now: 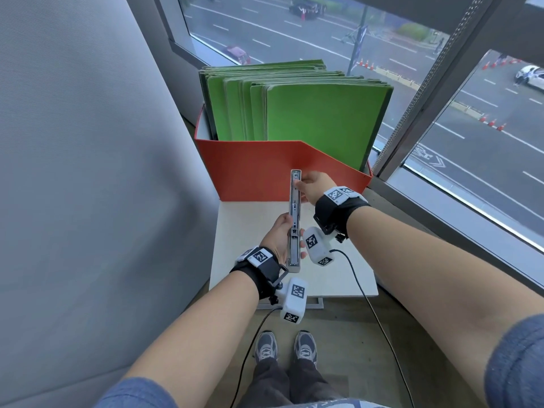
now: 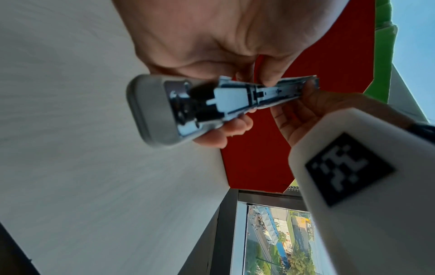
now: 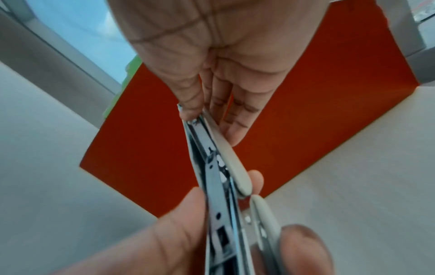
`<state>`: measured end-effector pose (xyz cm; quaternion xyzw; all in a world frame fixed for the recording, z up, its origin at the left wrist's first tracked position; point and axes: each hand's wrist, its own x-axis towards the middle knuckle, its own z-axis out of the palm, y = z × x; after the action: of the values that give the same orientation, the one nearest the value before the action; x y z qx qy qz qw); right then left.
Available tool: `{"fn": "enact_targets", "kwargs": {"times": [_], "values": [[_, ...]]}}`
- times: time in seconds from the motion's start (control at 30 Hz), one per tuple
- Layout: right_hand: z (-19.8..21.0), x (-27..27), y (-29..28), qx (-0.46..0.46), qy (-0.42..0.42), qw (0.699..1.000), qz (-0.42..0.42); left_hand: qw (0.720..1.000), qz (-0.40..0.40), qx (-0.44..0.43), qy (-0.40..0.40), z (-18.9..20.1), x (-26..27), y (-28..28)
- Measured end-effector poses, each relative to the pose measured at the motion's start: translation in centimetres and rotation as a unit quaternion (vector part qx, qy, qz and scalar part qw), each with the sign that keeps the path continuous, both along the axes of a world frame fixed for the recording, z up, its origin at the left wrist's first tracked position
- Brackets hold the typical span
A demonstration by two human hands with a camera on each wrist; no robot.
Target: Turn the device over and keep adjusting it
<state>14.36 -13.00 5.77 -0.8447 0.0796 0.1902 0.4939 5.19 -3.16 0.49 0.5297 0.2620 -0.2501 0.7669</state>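
A long grey stapler [image 1: 295, 219] with its metal staple channel exposed is held edge-up above a pale table [image 1: 338, 269]. My left hand [image 1: 281, 235] grips its near end, thumb on one side and fingers curled round the other. My right hand [image 1: 307, 184] pinches the far tip between thumb and fingers. In the left wrist view the stapler [image 2: 212, 104] lies across my left hand [image 2: 212, 46], with the right hand [image 2: 299, 113] at its far end. The right wrist view shows my right hand [image 3: 212, 104] pinching the stapler [image 3: 219, 178] at its top.
A red open box [image 1: 259, 175] stands just beyond the hands, filled with upright green folders [image 1: 309, 113]. A grey partition [image 1: 73, 157] closes the left side. A window [image 1: 471, 128] over a street runs along the back and right. Cables hang from both wrist cameras.
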Motion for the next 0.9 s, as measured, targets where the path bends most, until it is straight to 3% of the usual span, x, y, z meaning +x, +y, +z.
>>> {"fn": "enact_targets", "kwargs": {"times": [0.2, 0.37, 0.57, 0.77, 0.83, 0.9], "values": [[1.8, -1.3, -0.6, 0.006, -0.083, 0.992, 0.092, 0.995, 0.047, -0.061, 0.070, 0.0, 1.0, 0.2], [2.8, -3.3, -2.3, -0.012, -0.117, 0.980, 0.159, 0.994, 0.061, -0.053, 0.070, 0.1, 1.8, 0.5], [0.8, -6.1, -3.6, -0.022, -0.182, 0.963, 0.199, 0.997, 0.021, -0.047, 0.062, 0.0, 2.0, 0.2], [-1.7, -7.5, -3.7, -0.073, -0.258, 0.922, 0.280, 0.997, 0.006, -0.059, 0.054, 0.1, 1.9, 0.0], [-1.7, -7.8, -3.9, -0.063, -0.251, 0.929, 0.264, 0.997, 0.018, -0.052, 0.058, 0.0, 2.0, 0.1], [-1.7, -8.0, -4.1, -0.054, -0.195, 0.956, 0.214, 0.996, 0.042, -0.040, 0.061, -0.3, 2.1, 0.4]]}}
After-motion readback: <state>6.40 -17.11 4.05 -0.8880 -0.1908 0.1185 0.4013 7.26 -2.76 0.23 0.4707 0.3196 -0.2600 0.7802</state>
